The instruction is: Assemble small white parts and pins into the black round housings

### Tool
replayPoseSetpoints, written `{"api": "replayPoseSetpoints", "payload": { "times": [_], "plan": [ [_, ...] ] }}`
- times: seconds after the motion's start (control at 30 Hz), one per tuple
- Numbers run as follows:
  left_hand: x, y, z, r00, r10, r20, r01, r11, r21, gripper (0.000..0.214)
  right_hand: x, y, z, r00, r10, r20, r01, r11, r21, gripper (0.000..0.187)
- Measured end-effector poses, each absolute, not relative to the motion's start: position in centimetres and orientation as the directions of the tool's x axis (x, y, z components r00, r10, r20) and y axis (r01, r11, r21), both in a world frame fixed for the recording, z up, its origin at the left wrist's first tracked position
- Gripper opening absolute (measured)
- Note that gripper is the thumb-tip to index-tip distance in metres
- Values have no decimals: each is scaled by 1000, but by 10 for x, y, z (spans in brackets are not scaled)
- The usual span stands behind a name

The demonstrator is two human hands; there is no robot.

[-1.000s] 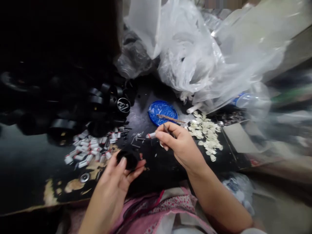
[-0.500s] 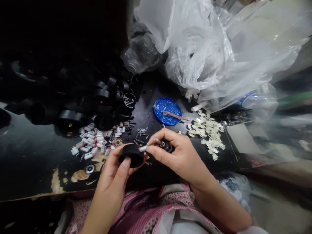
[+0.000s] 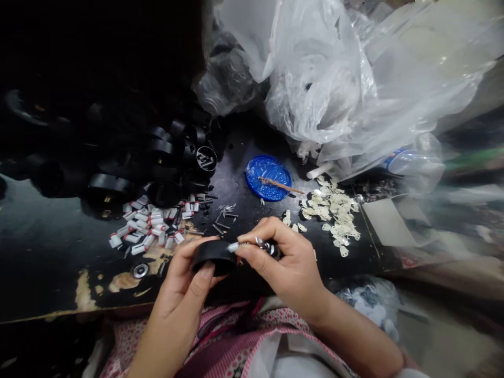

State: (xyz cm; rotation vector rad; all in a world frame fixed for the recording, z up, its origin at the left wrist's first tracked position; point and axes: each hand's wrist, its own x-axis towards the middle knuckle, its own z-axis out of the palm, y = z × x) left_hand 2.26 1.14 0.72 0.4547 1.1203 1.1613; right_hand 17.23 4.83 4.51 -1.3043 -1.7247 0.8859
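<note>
My left hand [image 3: 187,281] grips a round black ring-shaped housing [image 3: 214,257], thumb inside its near rim and fingers around the outside. My right hand [image 3: 285,262] pinches a small light-coloured plug [image 3: 233,247] with a short coil spring [image 3: 244,243] behind it. The plug's tip meets the housing's right side; whether it is inside a hole I cannot tell. A dark tool with a metal tip [image 3: 271,248] is tucked within the same hand, its far end hidden. Left of my hands lies a pile of white cylinders with red ends [image 3: 147,226].
Black round housings [image 3: 110,189] crowd the left back. Loose springs [image 3: 220,223] lie beyond my hands. A blue lid [image 3: 270,191] bears a clear coating and a brown stick [image 3: 281,185]. Pale flat metal plates [image 3: 333,215] are heaped at right, below clear plastic bags [image 3: 323,89]. A metal ring [image 3: 140,271] lies front left.
My left hand has turned the housing, so its outer wall faces up more. My right hand has shifted slightly right, and the spring behind the plug now shows. The whole view has moved slightly.
</note>
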Motion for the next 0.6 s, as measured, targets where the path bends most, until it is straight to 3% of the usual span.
{"api": "replayPoseSetpoints", "payload": {
  "times": [0.07, 0.13, 0.2, 0.27, 0.37, 0.5, 0.6],
  "plan": [
    [24, 12, 10, -16, 883, -468, -498, 399, 770, 15, 174, 49, 45, -211, 949, 234, 452, 307, -837, 4],
    [24, 12, 11, -3, 871, -492, -529, 416, 740, 17, 179, 52, 47, -257, 956, 142, 439, 246, -864, 12],
    [22, 10, 9, 8, 848, -530, -563, 442, 699, 20, 183, 56, 49, -339, 934, -110, 332, 9, -943, 25],
    [18, 6, 5, 28, 831, -556, -567, 471, 675, 21, 186, 60, 49, -462, 828, -318, 196, -254, -947, 30],
    [11, -2, 0, 107, 838, -535, -496, 511, 702, 23, 185, 62, 46, -522, 738, -427, 111, -437, -892, 23],
    [5, -5, -2, 61, 841, -537, -471, 499, 727, 23, 179, 64, 42, -512, 728, -456, 120, -465, -877, 22],
    [2, 0, -3, 12, 820, -572, -566, 477, 672, 22, 171, 73, 40, -515, 765, -388, 245, -302, -921, 21]
  ]
}}
